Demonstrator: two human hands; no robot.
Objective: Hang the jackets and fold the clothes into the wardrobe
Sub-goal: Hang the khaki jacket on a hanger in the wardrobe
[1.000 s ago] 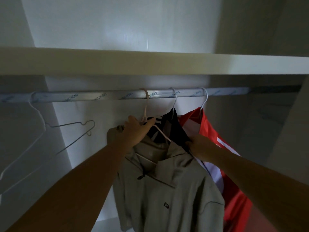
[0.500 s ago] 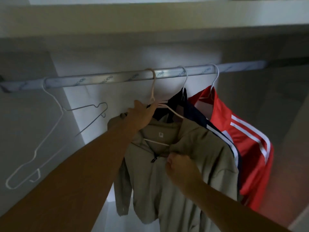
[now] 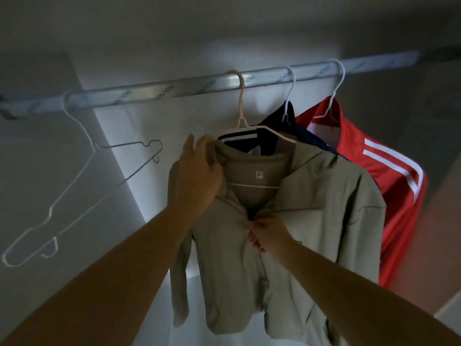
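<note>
Three jackets: khaki jacket (image 3: 324, 208), navy jacket (image 3: 272, 123) and red jacket (image 3: 389, 176), each on its own hook over the rail (image 3: 174, 88), bunched on the rail's right half
Khaki jacket position: nearest of the three, front toward the camera, on the pink hanger (image 3: 240, 106); touches the navy jacket behind it
Left hand (image 3: 197, 176): fingers curled over the collar edge at the pink hanger's left end, thumb raised clear; grips the cloth there, probably to steady that shoulder so the jacket neither swings nor slides off
Right hand (image 3: 270, 236): fingertips pinched together at the top of the zip (image 3: 249, 216), just below the open collar; whether they hold the pull or only the cloth cannot be told
Step in hand: judged as closing or straightening the front, so the jacket sits square
Risk: a hard tug at the zip could tip the pink hanger; the left-hand hold counters this
White hanger (image 3: 74, 156): bare wire, hook on the rail, well apart to the left; the thin dark outline beside it may be a second hanger or a shadow
Progress: hanging looks nearly done; no folded clothes in view, so that part cannot be judged
</note>
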